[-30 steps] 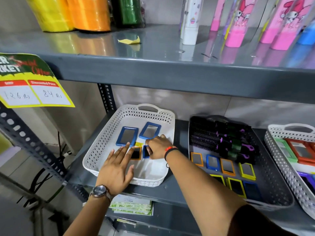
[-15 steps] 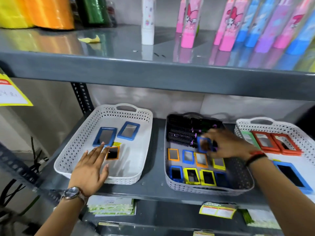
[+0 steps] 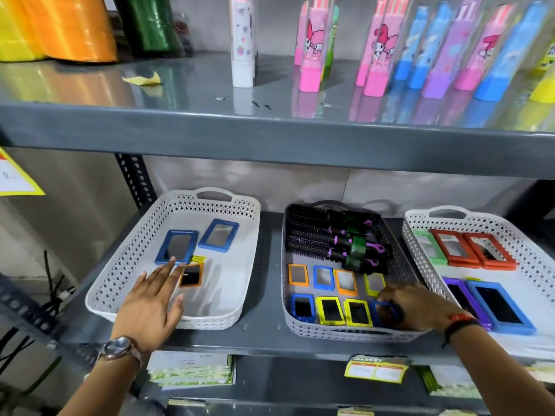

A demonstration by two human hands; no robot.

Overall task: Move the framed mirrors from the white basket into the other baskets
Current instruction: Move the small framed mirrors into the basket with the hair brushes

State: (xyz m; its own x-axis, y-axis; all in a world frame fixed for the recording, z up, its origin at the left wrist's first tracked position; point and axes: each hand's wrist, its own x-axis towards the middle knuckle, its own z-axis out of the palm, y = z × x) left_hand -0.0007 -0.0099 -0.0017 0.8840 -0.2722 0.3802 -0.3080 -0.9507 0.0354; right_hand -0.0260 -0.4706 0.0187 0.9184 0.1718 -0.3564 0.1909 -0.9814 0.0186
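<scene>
Step in hand: right hand (image 3: 416, 307) pinches a small blue-framed mirror (image 3: 387, 310) at 4 o'clock in the grey basket (image 3: 345, 333); best laid flat, square beside the yellow-framed mirrors (image 3: 344, 311), then let go. Left hand (image 3: 151, 298), fingers spread and holding nothing, rests in the white basket (image 3: 120, 265), fingertips by the orange-framed mirror (image 3: 191, 275) at its centre. Two larger blue-framed mirrors (image 3: 198, 240), rectangular, lie flat at 12 o'clock.

Round hairbrushes (image 3: 333, 238); pink boxes (image 3: 312, 49) on upper shelf (image 3: 180, 127).

Perforated plastic white basket (image 3: 126, 265) on a glossy grey metal shelf (image 3: 264, 334).
</scene>
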